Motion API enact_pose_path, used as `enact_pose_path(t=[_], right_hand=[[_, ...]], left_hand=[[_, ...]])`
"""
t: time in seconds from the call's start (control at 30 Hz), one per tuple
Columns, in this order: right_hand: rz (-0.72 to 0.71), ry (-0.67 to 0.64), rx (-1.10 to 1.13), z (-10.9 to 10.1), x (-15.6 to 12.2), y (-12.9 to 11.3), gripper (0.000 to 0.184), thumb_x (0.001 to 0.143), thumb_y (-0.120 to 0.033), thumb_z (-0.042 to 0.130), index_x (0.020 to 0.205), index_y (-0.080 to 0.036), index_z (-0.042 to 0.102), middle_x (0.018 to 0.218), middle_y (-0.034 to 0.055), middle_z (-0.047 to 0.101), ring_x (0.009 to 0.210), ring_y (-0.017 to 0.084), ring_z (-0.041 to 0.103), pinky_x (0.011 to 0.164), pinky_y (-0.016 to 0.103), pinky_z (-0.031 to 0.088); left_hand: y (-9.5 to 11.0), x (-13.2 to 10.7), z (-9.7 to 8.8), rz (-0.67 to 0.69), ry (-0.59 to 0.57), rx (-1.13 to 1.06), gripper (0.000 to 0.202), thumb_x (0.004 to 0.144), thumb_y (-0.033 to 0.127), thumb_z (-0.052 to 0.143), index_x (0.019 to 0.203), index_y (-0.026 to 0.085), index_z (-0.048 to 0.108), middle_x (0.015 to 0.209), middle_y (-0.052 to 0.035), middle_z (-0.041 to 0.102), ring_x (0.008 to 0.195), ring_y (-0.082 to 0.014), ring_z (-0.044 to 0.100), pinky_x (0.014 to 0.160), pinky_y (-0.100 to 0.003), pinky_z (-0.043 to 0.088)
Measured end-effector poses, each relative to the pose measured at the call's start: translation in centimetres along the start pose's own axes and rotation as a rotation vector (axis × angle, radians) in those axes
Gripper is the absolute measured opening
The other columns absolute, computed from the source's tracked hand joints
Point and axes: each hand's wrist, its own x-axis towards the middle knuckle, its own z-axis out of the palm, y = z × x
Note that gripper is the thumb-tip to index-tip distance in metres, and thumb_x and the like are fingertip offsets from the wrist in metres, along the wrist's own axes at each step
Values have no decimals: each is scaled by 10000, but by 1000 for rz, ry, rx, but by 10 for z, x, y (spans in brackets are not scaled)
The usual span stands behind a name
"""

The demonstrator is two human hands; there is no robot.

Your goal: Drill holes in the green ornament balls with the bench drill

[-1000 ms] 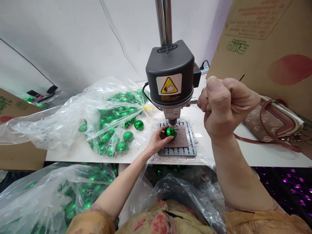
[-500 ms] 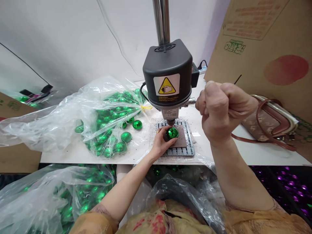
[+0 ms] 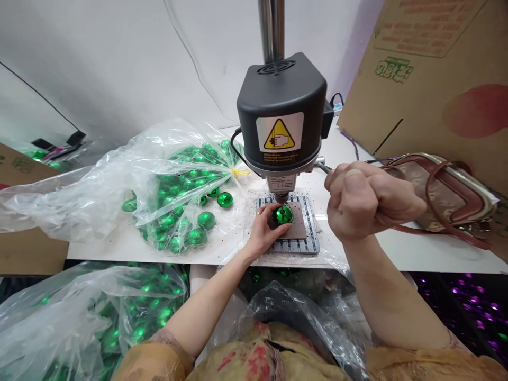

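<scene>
Fingers of your left hand (image 3: 265, 228) grasp one green faceted ball (image 3: 284, 215) from its left side, thumb on the near side and forefinger on the far side. Fingers of your right hand (image 3: 357, 198) are clenched around the feed lever (image 3: 324, 167), to the right of the drill press (image 3: 282, 95).

Alignment: the ball sits directly below the chuck (image 3: 281, 198), over the brown board (image 3: 297, 226). The board lies on the slotted base plate (image 3: 313, 244), near the middle of the front edge of the table (image 3: 432, 250). Contact between chuck and ball cannot be told. Relative to your left palm, the ball lies just to the right; your left hand is the nearer one. The ball looks round, so no long axis can be assigned.

Count: one drill press, one board, one base plate, one held ball. Toward the table's left end, note one clear plastic bag (image 3: 71, 196) of green balls (image 3: 196, 236), too overlapped to count. Toward the right end, note one handbag (image 3: 431, 193).
</scene>
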Motion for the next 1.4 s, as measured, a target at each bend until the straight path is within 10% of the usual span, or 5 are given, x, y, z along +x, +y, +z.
enact_pose_path(t=[0.63,0.87,1.03,1.2,1.4], right_hand=[[-149,-88,-1,-16,-21,2,415,711,-52,535,543,-188,180,462,-69,272,358,40,278,366,267,276],[309,33,-148,13,29,-17,444,828,-206,607,470,-174,346,436,-63,296,403,33,329,423,264,236],[405,4,-96,22,49,-15,446,841,-158,578,478,-179,319,475,-59,244,442,14,322,466,238,236],[409,16,-118,22,45,-16,453,859,-190,556,510,-174,268,506,-56,233,465,-8,362,501,206,253],[349,36,-123,21,44,-14,445,850,-213,570,490,-167,312,434,-74,314,422,-6,359,472,220,226]], left_hand=[[-4,-1,0,12,-1,-12,493,752,326,793,1193,227,596,1203,-87,612,1164,-260,543,1018,-418,441],[3,-3,4,-55,56,-33,501,753,351,789,1190,220,581,1185,-88,628,1132,-258,578,999,-423,461],[3,-51,3,145,218,143,461,756,373,777,1141,223,572,1075,-96,640,1031,-252,621,897,-416,517],[-24,-129,-10,592,-219,401,307,863,300,635,1170,283,621,1166,-102,671,901,-239,667,771,-388,555],[-21,-164,-21,443,-663,725,508,881,351,575,1382,323,496,1377,-100,594,868,-213,681,720,-326,561]])
